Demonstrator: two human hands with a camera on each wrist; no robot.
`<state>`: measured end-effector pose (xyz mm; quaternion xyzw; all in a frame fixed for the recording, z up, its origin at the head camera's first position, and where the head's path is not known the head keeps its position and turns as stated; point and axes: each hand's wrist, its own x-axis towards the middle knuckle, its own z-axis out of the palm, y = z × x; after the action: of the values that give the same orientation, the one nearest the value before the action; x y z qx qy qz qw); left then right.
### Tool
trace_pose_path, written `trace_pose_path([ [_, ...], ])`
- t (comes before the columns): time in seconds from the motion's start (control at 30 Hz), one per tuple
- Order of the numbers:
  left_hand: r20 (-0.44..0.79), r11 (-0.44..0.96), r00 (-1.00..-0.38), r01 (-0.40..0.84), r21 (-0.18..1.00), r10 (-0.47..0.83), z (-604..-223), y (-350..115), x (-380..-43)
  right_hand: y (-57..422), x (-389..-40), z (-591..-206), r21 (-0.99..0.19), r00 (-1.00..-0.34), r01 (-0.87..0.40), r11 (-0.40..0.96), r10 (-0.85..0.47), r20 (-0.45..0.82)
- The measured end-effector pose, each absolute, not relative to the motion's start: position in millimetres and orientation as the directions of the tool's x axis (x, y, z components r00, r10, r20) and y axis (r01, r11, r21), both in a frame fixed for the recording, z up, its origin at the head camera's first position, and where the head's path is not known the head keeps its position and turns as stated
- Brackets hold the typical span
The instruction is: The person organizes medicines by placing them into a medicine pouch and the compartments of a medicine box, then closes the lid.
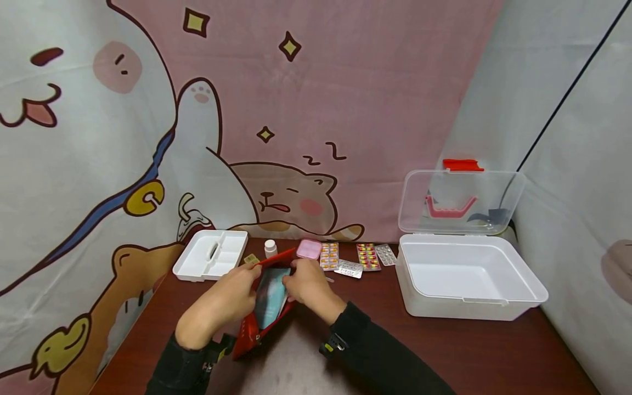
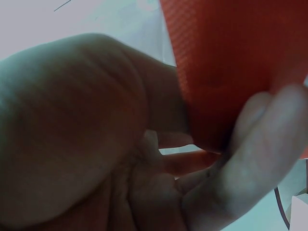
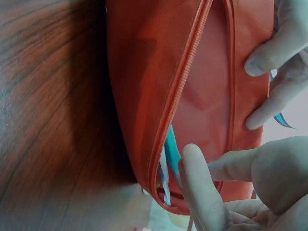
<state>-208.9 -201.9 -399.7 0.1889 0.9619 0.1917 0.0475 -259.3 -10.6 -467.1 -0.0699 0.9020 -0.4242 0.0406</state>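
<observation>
A red zip pouch point(image 1: 246, 333) stands unzipped and tilted on the table, its mouth gaping. Inside lies a flat light-blue packet point(image 1: 270, 296) with a whitish edge beside it; in the right wrist view its teal edge point(image 3: 172, 149) shows past the zip. My left hand point(image 1: 236, 293) grips the pouch's far wall, which sits between thumb and fingers in the left wrist view. At the other end of the mouth is my right hand point(image 1: 310, 282), fingertips point(image 3: 192, 156) over the opening beside the packet. I cannot tell whether these fingers pinch the packet or the rim.
Behind the pouch stand a white compartment case point(image 1: 197, 255), a small white bottle point(image 1: 270, 248) and a pink box point(image 1: 309, 249). Several blister packs point(image 1: 329, 256) lie right of them. A white bin point(image 1: 456, 299) with its clear lid point(image 1: 412, 211) raised stands at the right.
</observation>
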Motion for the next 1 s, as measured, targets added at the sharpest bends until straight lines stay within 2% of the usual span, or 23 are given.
trace_pose_path([
  [0.5,-0.018,0.856,-0.924,0.346,0.384,0.382,-398.0,-202.1,-207.9,29.1,-243.5,-456.9,-0.835,-0.973,-0.126,0.536,-0.23,0.0],
  [1.0,-0.026,0.859,-0.927,0.336,0.386,0.375,-399.3,-202.0,-207.5,74.4,-252.8,-479.5,-0.765,-0.988,-0.074,0.639,-0.149,-0.029],
])
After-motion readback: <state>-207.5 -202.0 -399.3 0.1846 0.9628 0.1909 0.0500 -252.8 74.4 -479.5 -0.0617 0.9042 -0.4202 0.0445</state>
